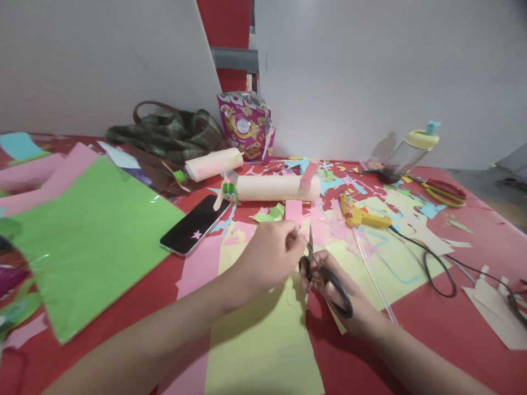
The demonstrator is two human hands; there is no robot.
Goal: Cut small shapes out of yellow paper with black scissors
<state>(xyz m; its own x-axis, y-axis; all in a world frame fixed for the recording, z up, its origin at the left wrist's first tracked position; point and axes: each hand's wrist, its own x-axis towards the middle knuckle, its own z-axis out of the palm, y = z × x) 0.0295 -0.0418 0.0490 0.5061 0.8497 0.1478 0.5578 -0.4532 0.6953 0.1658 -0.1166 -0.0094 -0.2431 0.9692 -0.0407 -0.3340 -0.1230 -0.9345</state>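
My left hand (269,255) is closed in a pinch on a pink paper strip (293,211) that points away from me. My right hand (340,293) grips black-handled scissors (325,274), fingers through the loops, blades aimed at the strip's near end beside my left fingertips. Both hands hover over a pale yellow paper sheet (263,340) lying on the red table (432,329). Just beyond the strip lies a paper-wrapped bottle (274,187) on its side, with a green cap.
A black phone (195,225) lies left of my hands, beside a green sheet (82,241). A yellow glue gun (362,216) with black cord, yellow-red scissors (442,192), a tipped drinking bottle (405,156), snack bag (246,126), plaid bag (164,137) and paper scraps crowd the far side.
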